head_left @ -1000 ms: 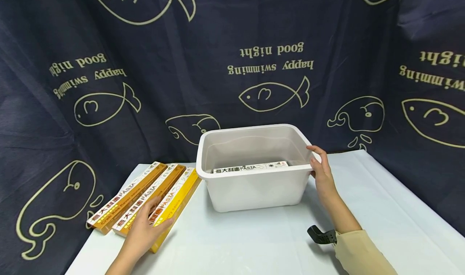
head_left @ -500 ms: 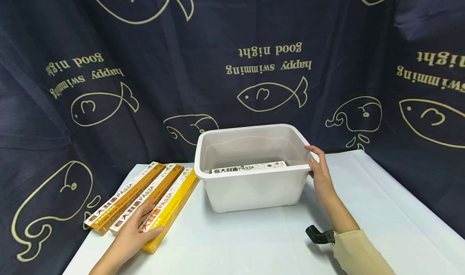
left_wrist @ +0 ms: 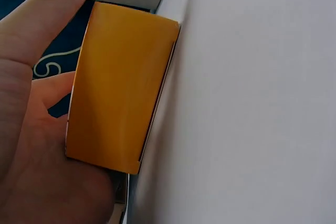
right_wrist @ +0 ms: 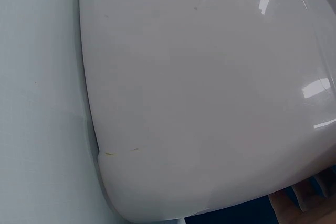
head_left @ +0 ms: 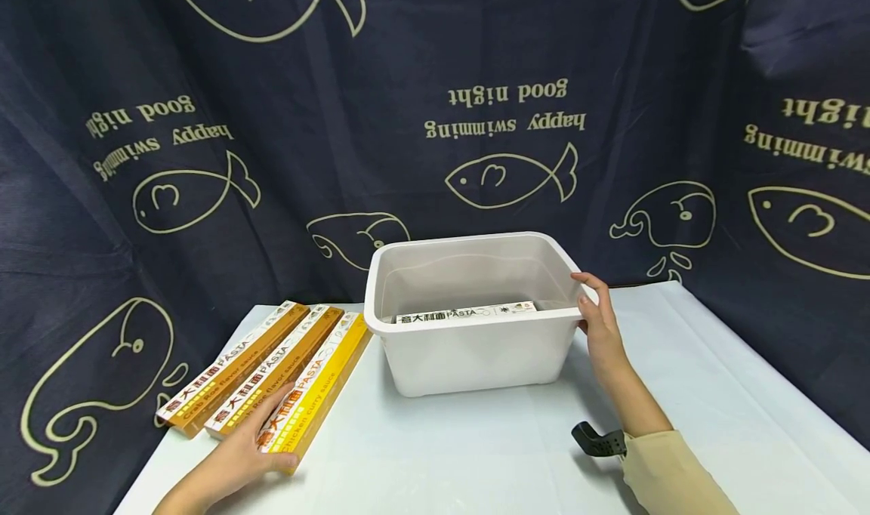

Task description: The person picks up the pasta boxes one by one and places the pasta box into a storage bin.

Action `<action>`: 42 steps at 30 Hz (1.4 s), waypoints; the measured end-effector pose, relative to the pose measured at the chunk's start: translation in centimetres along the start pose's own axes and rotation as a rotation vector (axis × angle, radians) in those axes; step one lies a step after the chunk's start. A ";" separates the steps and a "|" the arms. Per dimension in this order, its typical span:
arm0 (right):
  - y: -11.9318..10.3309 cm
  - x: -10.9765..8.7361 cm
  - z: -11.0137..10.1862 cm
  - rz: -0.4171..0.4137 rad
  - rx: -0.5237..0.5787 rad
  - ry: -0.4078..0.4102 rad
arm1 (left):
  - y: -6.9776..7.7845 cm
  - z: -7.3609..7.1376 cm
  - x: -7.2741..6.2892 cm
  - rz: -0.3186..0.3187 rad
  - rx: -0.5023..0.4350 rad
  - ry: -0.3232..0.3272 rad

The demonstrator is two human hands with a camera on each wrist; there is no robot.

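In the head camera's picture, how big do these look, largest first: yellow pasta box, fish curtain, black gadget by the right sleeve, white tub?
1. Fish curtain
2. White tub
3. Yellow pasta box, partly hidden by the left hand
4. Black gadget

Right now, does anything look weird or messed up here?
Yes: the writing on the dark curtain is upside down, which looks odd for words meant to be read. The white tub has tiny yellow marks low on its plain side; I can't tell what made them. Nothing looks spilled.
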State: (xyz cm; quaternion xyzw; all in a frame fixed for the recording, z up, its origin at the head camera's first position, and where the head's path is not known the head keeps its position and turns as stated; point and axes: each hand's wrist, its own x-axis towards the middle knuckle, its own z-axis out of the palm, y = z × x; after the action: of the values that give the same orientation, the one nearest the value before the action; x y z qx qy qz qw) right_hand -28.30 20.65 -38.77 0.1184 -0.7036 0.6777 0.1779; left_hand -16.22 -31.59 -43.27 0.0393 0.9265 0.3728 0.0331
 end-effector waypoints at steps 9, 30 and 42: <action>0.1 0.1 0.0 -0.002 0.015 -0.001 | -0.3 0.0 -0.1 -0.001 0.034 -0.081; 0.1 -0.1 -0.2 0.003 0.000 -0.006 | 0.1 0.5 0.0 -0.020 0.056 -0.033; 0.1 -0.1 -0.1 0.000 -0.007 -0.004 | 0.2 0.2 -0.1 0.019 0.122 0.103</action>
State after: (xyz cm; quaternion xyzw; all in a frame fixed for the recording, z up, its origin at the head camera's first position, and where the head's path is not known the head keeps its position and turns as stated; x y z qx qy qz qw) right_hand -28.28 20.73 -38.93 0.1189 -0.7064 0.6750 0.1770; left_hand -16.13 -31.29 -43.30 0.0310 0.9475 0.3177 -0.0206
